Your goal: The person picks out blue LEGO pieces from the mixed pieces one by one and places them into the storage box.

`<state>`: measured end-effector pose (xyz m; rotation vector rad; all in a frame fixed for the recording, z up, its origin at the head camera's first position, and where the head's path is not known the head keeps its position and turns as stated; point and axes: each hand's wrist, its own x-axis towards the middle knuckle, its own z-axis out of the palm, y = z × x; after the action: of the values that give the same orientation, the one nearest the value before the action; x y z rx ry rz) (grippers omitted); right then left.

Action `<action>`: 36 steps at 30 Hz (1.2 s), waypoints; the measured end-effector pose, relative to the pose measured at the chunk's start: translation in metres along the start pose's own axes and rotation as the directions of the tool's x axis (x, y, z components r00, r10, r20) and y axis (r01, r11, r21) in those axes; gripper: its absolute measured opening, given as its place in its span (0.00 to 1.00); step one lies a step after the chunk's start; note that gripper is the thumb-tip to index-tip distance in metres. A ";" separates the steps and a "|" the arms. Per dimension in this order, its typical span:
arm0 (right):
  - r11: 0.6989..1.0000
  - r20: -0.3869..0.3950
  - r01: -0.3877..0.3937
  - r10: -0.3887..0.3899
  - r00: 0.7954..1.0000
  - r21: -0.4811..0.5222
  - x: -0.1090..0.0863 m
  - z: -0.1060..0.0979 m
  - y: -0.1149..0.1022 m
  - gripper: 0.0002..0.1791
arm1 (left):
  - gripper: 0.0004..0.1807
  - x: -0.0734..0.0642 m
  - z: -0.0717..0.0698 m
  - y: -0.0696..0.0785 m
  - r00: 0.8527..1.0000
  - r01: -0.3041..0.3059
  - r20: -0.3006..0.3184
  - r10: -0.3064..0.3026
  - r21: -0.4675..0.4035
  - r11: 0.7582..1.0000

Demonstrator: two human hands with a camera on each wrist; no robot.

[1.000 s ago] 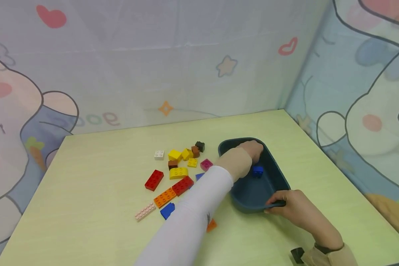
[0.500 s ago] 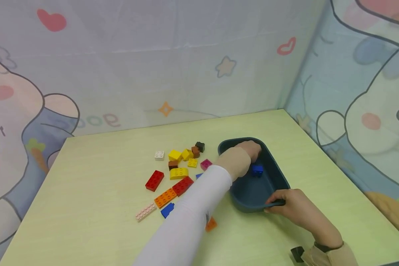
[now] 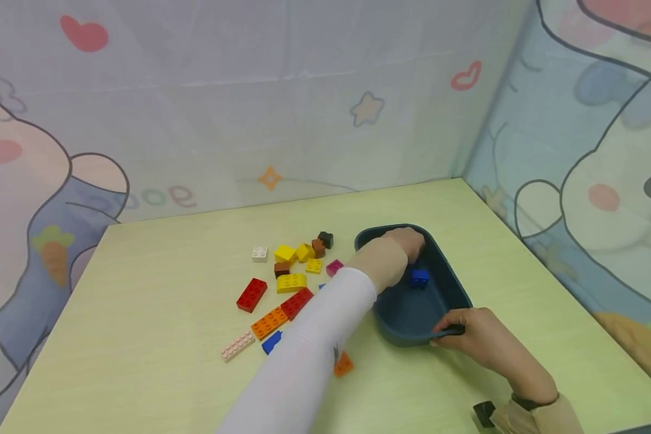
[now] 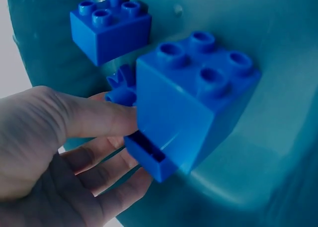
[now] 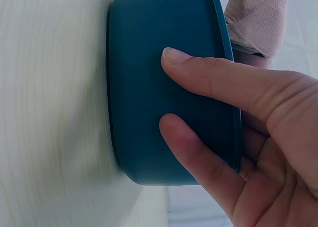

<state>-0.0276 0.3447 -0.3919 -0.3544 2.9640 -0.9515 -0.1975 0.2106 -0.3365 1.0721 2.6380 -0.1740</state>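
Note:
My left hand (image 3: pixel 407 242) reaches into a dark teal bin (image 3: pixel 407 335), its fingers hidden in the head view. In the left wrist view, the thumb and fingers of that hand (image 4: pixel 64 147) pinch a tall blue toy brick (image 4: pixel 174 105) with studs on top and a lip low down. A small blue pronged piece (image 4: pixel 121 88) shows behind the thumb. Farther off in the bin lies another blue brick (image 4: pixel 110 36). My right hand (image 3: pixel 480 337) grips the bin's near corner, thumb and a finger against the outer wall (image 5: pixel 144 88) in the right wrist view.
Loose toy bricks lie left of the bin: a red brick (image 3: pixel 252 295), an orange brick (image 3: pixel 269 322), a pale pink strip (image 3: pixel 238 346), a white brick (image 3: pixel 260 254) and several yellow ones. An orange piece (image 3: pixel 343 364) sits by my left sleeve. Cloth walls border the table (image 3: pixel 141 301).
Both hands stay almost where they were, the left inside the bin and the right at its corner. The head view has shifted slightly.

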 end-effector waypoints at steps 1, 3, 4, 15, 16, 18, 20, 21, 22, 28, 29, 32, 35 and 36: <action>1.000 -0.001 0.002 -0.002 1.000 -0.001 0.001 0.000 0.000 0.05 | 0.22 0.001 -0.001 -0.001 1.000 0.000 -0.001 0.000 0.004 1.000; 1.000 -0.004 0.008 -0.008 1.000 -0.002 0.001 0.000 0.001 0.05 | 0.20 0.005 -0.003 -0.002 1.000 0.006 -0.004 -0.006 -0.001 1.000; 1.000 -0.006 0.010 -0.010 1.000 -0.002 0.002 0.000 0.001 0.05 | 0.18 0.007 -0.003 -0.002 1.000 0.014 -0.002 -0.014 -0.017 1.000; 1.000 0.003 0.009 -0.009 1.000 -0.005 0.004 -0.003 0.005 0.06 | 0.08 0.032 -0.015 -0.008 0.997 -0.059 0.041 0.058 0.011 0.998; 1.000 0.005 0.008 -0.008 1.000 -0.004 0.004 -0.003 0.006 0.06 | 0.09 0.029 -0.018 -0.009 0.996 -0.084 0.044 0.083 0.026 0.996; 1.000 0.010 0.003 -0.003 1.000 -0.002 0.004 -0.004 0.007 0.06 | 0.13 0.021 -0.023 -0.009 0.991 -0.124 0.049 0.122 0.051 0.991; 1.000 0.021 -0.005 0.005 1.000 0.002 0.005 -0.005 0.008 0.06 | 0.16 0.011 -0.028 -0.010 0.987 -0.155 0.051 0.151 0.071 0.985; 1.000 0.025 -0.010 0.010 1.000 0.001 0.005 -0.006 0.008 0.06 | 0.18 0.006 -0.030 -0.010 0.985 -0.167 0.048 0.164 0.083 0.982; 1.000 0.028 -0.015 0.015 0.999 0.001 0.005 -0.006 0.009 0.06 | 0.18 0.001 -0.032 -0.011 0.983 -0.179 0.045 0.175 0.090 0.980; 1.000 0.032 -0.021 0.021 0.999 -0.008 0.005 -0.009 0.011 0.06 | 0.16 -0.018 -0.032 -0.023 0.973 -0.230 0.027 0.229 0.129 0.964; 1.000 0.029 -0.016 0.016 0.999 -0.009 0.005 -0.009 0.011 0.06 | 0.16 -0.021 -0.031 -0.026 0.972 -0.236 0.023 0.235 0.137 0.962; 1.000 0.020 -0.004 0.004 1.000 -0.019 0.004 -0.009 0.012 0.06 | 0.18 -0.032 -0.030 -0.036 0.969 -0.247 0.015 0.248 0.161 0.956; 1.000 0.022 -0.005 0.005 1.000 -0.028 0.004 -0.010 0.013 0.06 | 0.19 -0.046 -0.031 -0.044 0.967 -0.251 0.014 0.253 0.169 0.953; 1.000 0.024 -0.010 0.010 1.000 -0.029 0.004 -0.010 0.013 0.06 | 0.19 -0.051 -0.031 -0.046 0.967 -0.252 0.017 0.253 0.173 0.952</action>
<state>-0.0351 0.3600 -0.3908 -0.3489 2.9570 -0.8981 -0.2014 0.1505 -0.2910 1.4574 2.4958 -0.3513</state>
